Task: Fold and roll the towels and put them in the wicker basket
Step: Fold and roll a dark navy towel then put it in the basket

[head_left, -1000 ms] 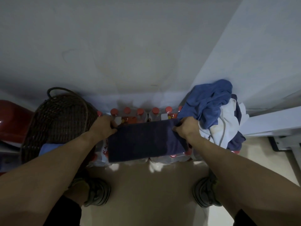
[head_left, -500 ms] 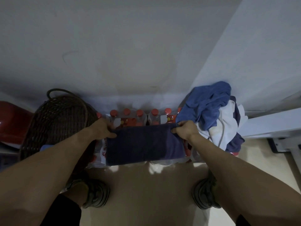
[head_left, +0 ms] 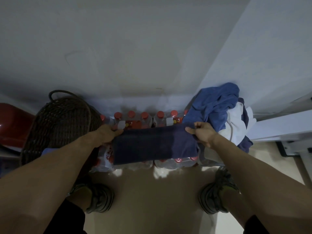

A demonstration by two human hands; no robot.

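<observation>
Both forearms reach forward and down from the near corners, bare to the elbows. The left hand (head_left: 108, 134) pinches the far left corner of a dark navy towel (head_left: 152, 146), thumb on top and fingers tucked under the cloth. The right hand (head_left: 202, 132) grips the far right corner, thumb pointing left along the edge and fingers curled round the fabric. Between the hands the towel lies as a folded rectangle, stretched flat across shrink-wrapped packs of water bottles (head_left: 138, 119) with red caps, which stand on the floor (head_left: 155, 200) against the wall (head_left: 135, 48). The bottle labels are red and white with a yellow spot; red print shows on the wrap near the left wrist, but none of it can be read. To the left, just beside the bottles, stands the dark wicker basket (head_left: 60, 125) with a loop handle, and something pale blue shows at its near edge. Further left is a red rounded object (head_left: 11, 125). To the right, a heap of blue and white towels (head_left: 224, 112) rests beside the right hand. Two shoes (head_left: 99, 198) show on the floor nearest the camera.
</observation>
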